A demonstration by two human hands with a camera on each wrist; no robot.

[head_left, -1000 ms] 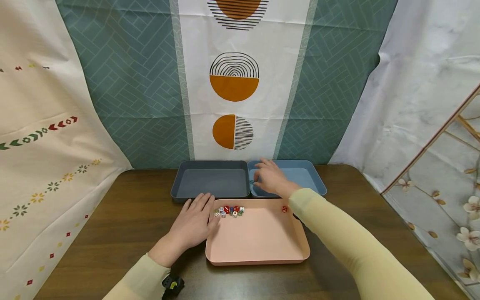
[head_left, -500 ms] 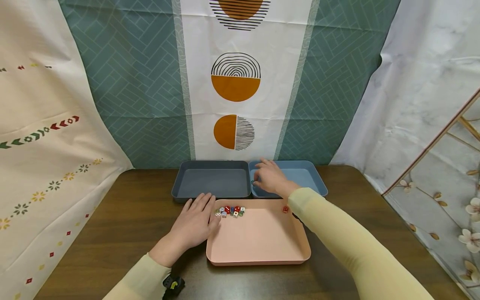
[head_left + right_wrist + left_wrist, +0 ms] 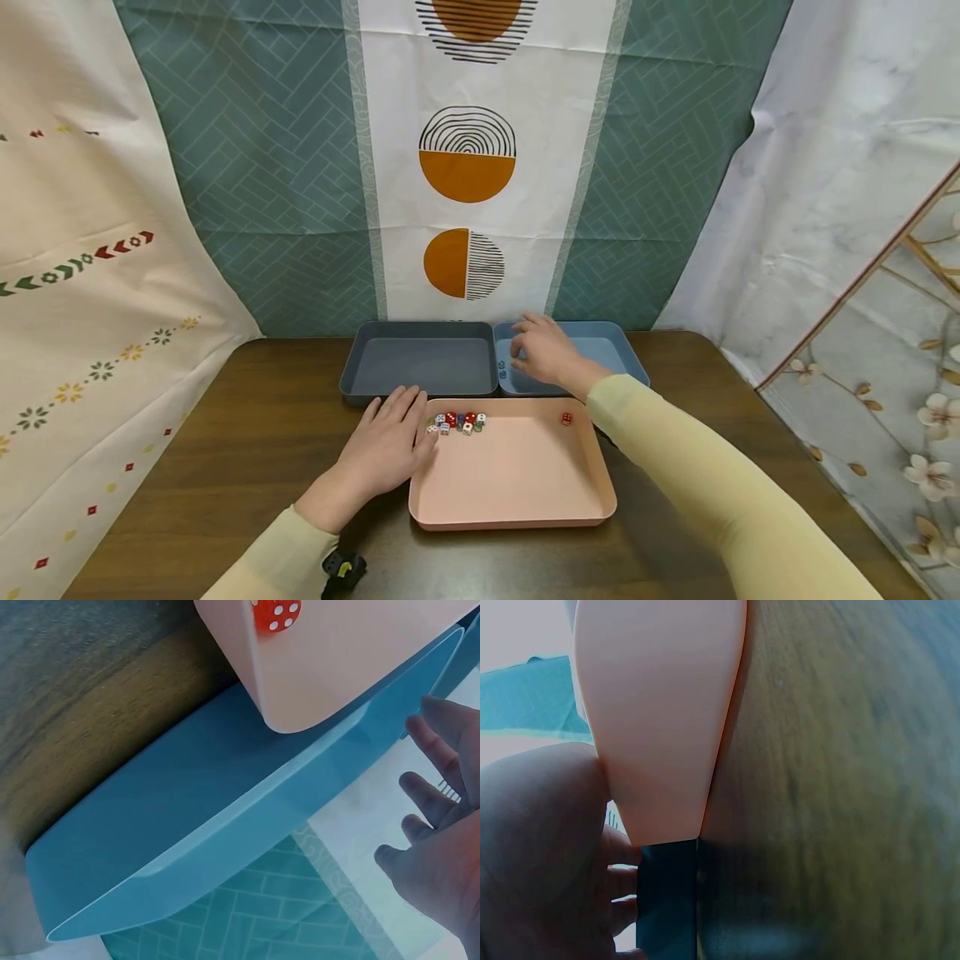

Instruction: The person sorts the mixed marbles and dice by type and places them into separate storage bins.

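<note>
My right hand (image 3: 546, 354) hovers over the light blue tray (image 3: 611, 354), fingers loosely bent and apart, nothing between them. Just left of its fingertips, small teal dice (image 3: 502, 370) lie against that tray's left side. My left hand (image 3: 386, 446) rests with straight fingers at the left rim of the pink tray (image 3: 517, 483). Close to its thumb, a cluster of red, white, blue and green dice (image 3: 468, 428) sits in the pink tray's far left corner. One red die (image 3: 566, 418) lies alone near the far right corner, and also appears in the right wrist view.
A dark grey tray (image 3: 423, 362) stands left of the blue one, side by side, behind the pink tray. All three are on a brown wooden table (image 3: 225, 467). Patterned cloths (image 3: 285, 208) hang behind and at both sides.
My right hand has shifted slightly away from the blue tray's left side, its fingertips now apart from the teal dice, which show more fully. My left hand has stayed in place.
</note>
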